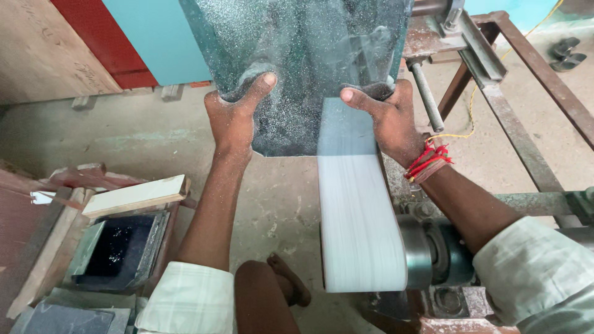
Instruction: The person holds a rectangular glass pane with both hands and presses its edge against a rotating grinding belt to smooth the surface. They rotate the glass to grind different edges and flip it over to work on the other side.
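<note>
A dusty pane of greenish glass (297,55) stands upright in front of me, its lower edge over a white sanding belt (356,210) that runs toward me on a machine. My left hand (238,114) grips the pane's lower left part through a dark cloth pad, thumb on the front face. My right hand (387,117) holds the lower right part the same way, right beside the belt. A red thread band is tied round my right wrist.
The belt turns on a metal roller (427,250) at the near end. A rusty steel frame (526,68) with a rod (427,96) stands on the right. Stacked glass pieces and a wooden strip (133,196) lie on the left. My knee (260,297) is below.
</note>
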